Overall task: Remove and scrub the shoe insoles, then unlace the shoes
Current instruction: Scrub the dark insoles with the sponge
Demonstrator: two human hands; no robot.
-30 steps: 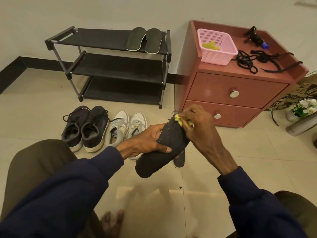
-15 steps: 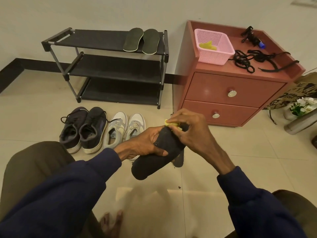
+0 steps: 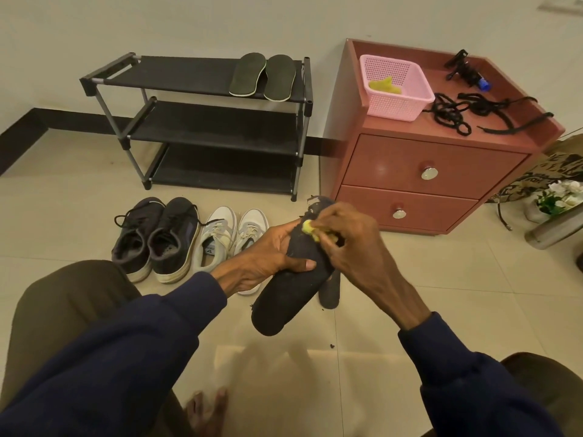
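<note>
1. A bare foot point(image 3: 206, 411) rests on the tiled floor, farthest out in front of the red two-drawer table point(image 3: 410, 162).
2. The left hand point(image 3: 268, 257) grips a black insole point(image 3: 284, 298) round its middle. The fingers curl under it and the thumb lies across its upper face. The insole hangs in the air in front of the table's lower drawer, heel end toward the person.
3. The right hand point(image 3: 350, 244) pinches a small yellow scrubber point(image 3: 308, 228) in curled fingers and presses it onto the insole's far end.
4. A second dark insole point(image 3: 329, 293) lies on the floor under the held one, in front of the table and partly hidden.
5. A pair of white shoes point(image 3: 227, 238) stands on the floor left of the table, with a pair of dark shoes point(image 3: 157, 241) farther left. Both pairs are laced.
6. On the tabletop, a pink basket point(image 3: 394, 99) sits at the left with a yellow piece point(image 3: 385, 85) inside. Loose black laces point(image 3: 457, 118) lie just beside it to the right.
7. A black shoe rack point(image 3: 205, 121) stands against the wall left of the table. Two insoles point(image 3: 263, 75) lie side by side on its top shelf, at the end nearest the table.
</note>
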